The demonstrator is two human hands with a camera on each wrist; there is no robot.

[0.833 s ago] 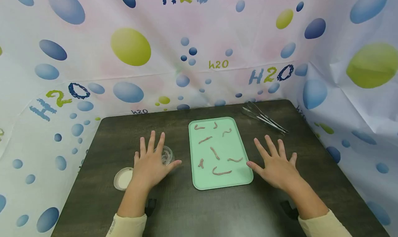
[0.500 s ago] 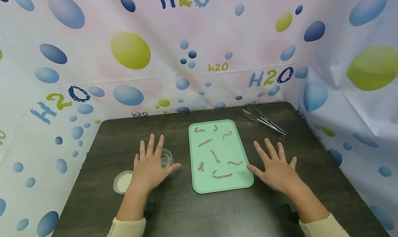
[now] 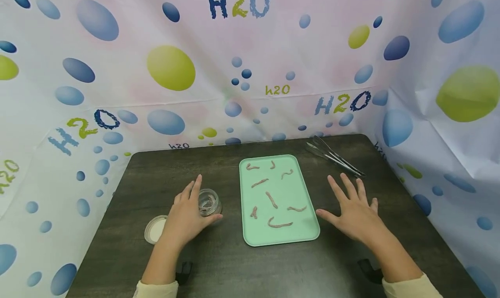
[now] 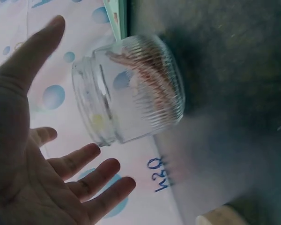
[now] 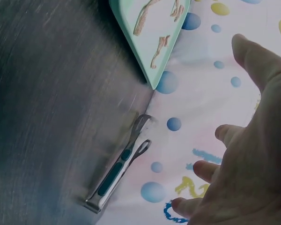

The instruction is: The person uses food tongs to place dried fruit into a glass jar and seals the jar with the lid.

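In the head view my left hand (image 3: 185, 222) hovers beside a clear glass jar (image 3: 209, 203), fingers extended and thumb apart, holding nothing. The left wrist view shows the jar (image 4: 131, 93) uncovered, with pinkish-brown worm-like strands (image 4: 154, 77) inside. Thumb and fingers lie on either side of its mouth; I cannot tell whether any touch it. My right hand (image 3: 357, 220) is spread over the table just right of a mint-green tray (image 3: 289, 191), holding nothing. Several worm-like pieces (image 3: 271, 200) lie apart on the tray.
Metal tongs (image 3: 337, 159) lie at the back right of the dark table (image 3: 281, 272); the right wrist view shows teal inlays on their handle. A round pale lid (image 3: 155, 230) rests left of the jar, partly behind my left forearm. A patterned sheet (image 3: 218, 41) hangs behind.
My left hand has turned, its fingers drawing closer together and uncovering more of the jar. The right hand has shifted slightly right, away from the tray. The head view has tilted a little upward.
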